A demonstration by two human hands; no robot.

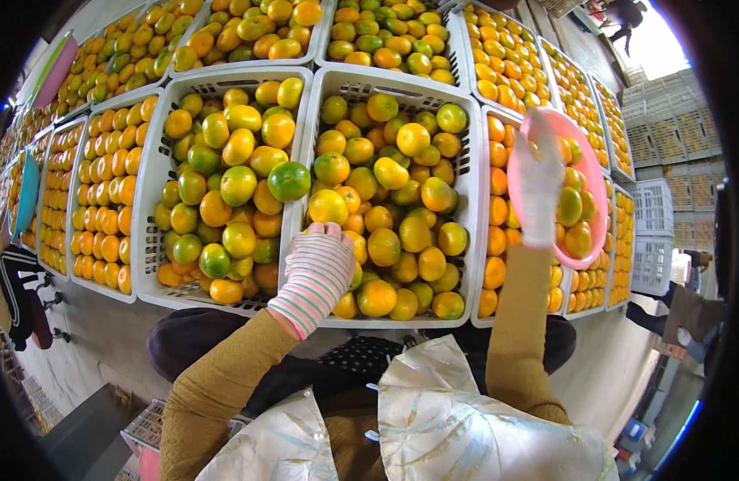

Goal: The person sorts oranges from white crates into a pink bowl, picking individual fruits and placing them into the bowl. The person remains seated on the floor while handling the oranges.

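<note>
My left hand (318,267), in a pink, white and green striped glove, is curled at the left rim of the middle crate of mandarins (384,246). Its fingertips touch or grip a yellow-orange mandarin just below another (328,207); the grip is partly hidden. Blurred by motion, my right hand (538,174) in a pale glove is over the left part of a pink plastic basin (592,240) holding several mandarins (577,204). Whether that hand holds a fruit cannot be made out. A green mandarin (289,181) lies by the rim between the two front crates.
Another white plastic crate (147,240) of loose mandarins stands at the left. Crates with mandarins in neat rows (108,198) flank both sides. More filled crates lie behind. A blue basin (25,192) is far left; stacked crates (652,201) and people are at the right.
</note>
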